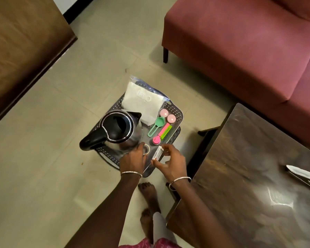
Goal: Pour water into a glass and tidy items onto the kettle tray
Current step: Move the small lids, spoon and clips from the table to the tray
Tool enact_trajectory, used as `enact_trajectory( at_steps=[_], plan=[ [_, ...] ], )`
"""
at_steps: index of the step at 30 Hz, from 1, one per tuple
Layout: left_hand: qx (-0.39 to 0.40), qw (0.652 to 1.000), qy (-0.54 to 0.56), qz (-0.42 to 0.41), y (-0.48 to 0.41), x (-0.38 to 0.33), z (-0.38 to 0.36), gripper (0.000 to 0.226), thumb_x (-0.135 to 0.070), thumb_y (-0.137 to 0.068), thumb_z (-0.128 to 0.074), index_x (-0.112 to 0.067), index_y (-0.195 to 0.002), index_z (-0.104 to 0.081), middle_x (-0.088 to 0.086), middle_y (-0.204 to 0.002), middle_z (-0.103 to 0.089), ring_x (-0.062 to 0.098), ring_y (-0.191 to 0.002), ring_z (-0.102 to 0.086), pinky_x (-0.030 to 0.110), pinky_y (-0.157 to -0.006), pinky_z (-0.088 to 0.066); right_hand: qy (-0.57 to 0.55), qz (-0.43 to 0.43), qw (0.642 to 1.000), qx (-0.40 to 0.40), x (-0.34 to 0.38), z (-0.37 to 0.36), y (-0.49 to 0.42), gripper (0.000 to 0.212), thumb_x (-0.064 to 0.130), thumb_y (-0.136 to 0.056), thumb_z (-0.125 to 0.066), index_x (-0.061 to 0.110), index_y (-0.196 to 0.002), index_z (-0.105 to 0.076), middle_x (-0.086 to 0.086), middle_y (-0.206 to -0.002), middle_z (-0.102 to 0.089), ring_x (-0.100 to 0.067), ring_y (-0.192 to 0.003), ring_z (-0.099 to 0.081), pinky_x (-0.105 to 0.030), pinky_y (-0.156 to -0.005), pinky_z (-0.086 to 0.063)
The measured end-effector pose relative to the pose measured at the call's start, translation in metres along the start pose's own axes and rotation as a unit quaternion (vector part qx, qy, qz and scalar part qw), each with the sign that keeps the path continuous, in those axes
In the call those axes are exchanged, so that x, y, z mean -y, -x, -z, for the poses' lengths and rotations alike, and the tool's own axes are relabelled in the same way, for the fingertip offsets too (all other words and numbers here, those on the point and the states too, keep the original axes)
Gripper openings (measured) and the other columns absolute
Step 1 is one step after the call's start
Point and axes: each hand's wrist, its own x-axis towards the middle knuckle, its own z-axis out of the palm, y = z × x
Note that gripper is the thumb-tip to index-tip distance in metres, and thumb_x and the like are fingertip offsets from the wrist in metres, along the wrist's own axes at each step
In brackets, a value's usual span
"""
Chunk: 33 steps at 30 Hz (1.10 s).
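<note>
A grey perforated tray [177, 114] lies on the floor. On it stand a steel kettle [117, 130] with a black handle, a clear bag of white powder [143, 102], and pink and green measuring spoons [162, 127]. My left hand [132, 161] rests on the tray's near part beside a small roll of tape [147, 149], fingers curled by it. My right hand [172, 162] pinches a small white packet [157, 153] over the tray's near right edge. No glass is in view.
A dark glossy table [254, 176] stands at the right, with a white object at its far edge. A maroon sofa [249, 42] sits behind it. Wooden furniture [21, 47] fills the upper left. My bare feet stand just behind the tray.
</note>
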Motion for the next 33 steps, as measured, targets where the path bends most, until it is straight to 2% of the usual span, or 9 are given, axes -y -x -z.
enact_trajectory(
  at_steps=[5, 12, 15, 18, 20, 23, 25, 28, 33],
  plan=[
    [-0.029, 0.987, -0.138, -0.082, -0.025, -0.005, -0.017, 0.037, -0.031, -0.066, -0.077, -0.021, -0.102, -0.071, -0.006, -0.085, -0.074, 0.017, -0.038, -0.06, 0.02, -0.034, -0.04, -0.029, -0.03, 0.999, -0.013, -0.018, 0.002, 0.002, 0.054, 0.036, -0.065, -0.087, 0.029, -0.109, -0.058, 0.01, -0.108, -0.061, -0.008, -0.09, -0.062, -0.031, -0.066, -0.059],
    [-0.079, 0.976, -0.151, -0.139, -0.032, -0.008, -0.035, 0.052, -0.007, -0.08, -0.03, -0.01, -0.113, -0.069, 0.002, -0.116, -0.07, 0.018, -0.036, -0.06, 0.021, -0.035, -0.044, -0.026, -0.038, 0.999, 0.006, -0.024, -0.01, 0.005, 0.054, 0.037, -0.067, -0.084, 0.031, -0.114, -0.057, 0.011, -0.11, -0.06, -0.004, -0.088, -0.061, -0.028, -0.066, -0.06],
    [-0.083, 0.973, -0.156, -0.147, -0.033, -0.007, -0.038, 0.045, -0.008, -0.077, -0.048, -0.008, -0.117, -0.067, 0.005, -0.121, -0.067, 0.017, -0.037, -0.06, 0.021, -0.037, -0.045, -0.014, -0.024, 1.0, 0.013, -0.024, -0.016, 0.001, 0.055, 0.041, -0.067, -0.082, 0.032, -0.115, -0.057, 0.015, -0.108, -0.059, -0.004, -0.087, -0.061, -0.029, -0.071, -0.059],
    [-0.07, 0.983, -0.114, -0.126, -0.026, -0.004, -0.035, 0.068, -0.006, -0.059, -0.074, -0.004, -0.125, -0.06, 0.008, -0.128, -0.063, 0.018, -0.047, -0.065, 0.023, -0.039, -0.046, 0.003, -0.008, 1.0, 0.018, -0.021, -0.017, -0.002, 0.055, 0.044, -0.066, -0.081, 0.03, -0.115, -0.058, 0.014, -0.106, -0.058, -0.003, -0.083, -0.06, -0.026, -0.069, -0.059],
    [-0.079, 0.99, -0.05, -0.107, -0.016, -0.003, -0.024, 0.065, -0.005, -0.057, -0.078, -0.007, -0.121, -0.063, 0.006, -0.118, -0.068, 0.021, -0.054, -0.069, 0.024, -0.041, -0.048, 0.016, -0.001, 1.0, 0.022, -0.018, -0.017, -0.004, 0.055, 0.044, -0.068, -0.081, 0.027, -0.115, -0.059, 0.011, -0.107, -0.059, -0.005, -0.079, -0.059, -0.017, -0.065, -0.055],
    [-0.098, 0.989, 0.1, -0.05, -0.003, -0.001, -0.008, 0.025, -0.012, -0.078, -0.073, -0.016, -0.102, -0.069, 0.006, -0.084, -0.074, 0.024, -0.061, -0.069, 0.027, -0.049, -0.049, 0.05, 0.003, 0.999, 0.021, -0.009, -0.017, -0.007, 0.053, 0.045, -0.069, -0.079, 0.023, -0.113, -0.06, 0.007, -0.105, -0.059, -0.008, -0.079, -0.057, -0.013, -0.063, -0.046],
    [-0.064, 0.961, 0.254, 0.083, 0.005, 0.002, 0.0, 0.012, -0.022, -0.09, -0.062, -0.015, -0.091, -0.071, 0.005, -0.076, -0.073, 0.023, -0.067, -0.066, 0.025, -0.058, -0.044, 0.087, 0.007, 0.996, 0.021, -0.004, -0.02, -0.01, 0.053, 0.047, -0.069, -0.078, 0.022, -0.112, -0.06, 0.004, -0.106, -0.058, -0.015, -0.088, -0.06, -0.026, -0.072, -0.052],
    [0.081, 0.839, 0.487, 0.228, 0.01, 0.002, 0.007, 0.027, -0.032, -0.09, -0.063, -0.013, -0.074, -0.071, -0.003, -0.057, -0.068, 0.01, -0.054, -0.062, 0.02, -0.055, -0.045, 0.127, 0.011, 0.991, 0.032, 0.001, -0.028, -0.013, 0.053, 0.047, -0.072, -0.075, 0.023, -0.116, -0.058, 0.001, -0.11, -0.056, -0.02, -0.098, -0.059, -0.033, -0.08, -0.053],
    [0.163, 0.753, 0.572, 0.281, 0.004, 0.01, -0.009, 0.015, -0.017, -0.085, -0.069, -0.008, -0.074, -0.069, 0.002, -0.053, -0.061, 0.008, -0.04, -0.05, 0.017, -0.041, -0.039, 0.168, 0.026, 0.985, 0.043, 0.0, -0.04, -0.016, 0.057, 0.044, -0.078, -0.071, 0.021, -0.126, -0.052, -0.003, -0.119, -0.055, -0.026, -0.108, -0.057, -0.036, -0.086, -0.052]
  ],
)
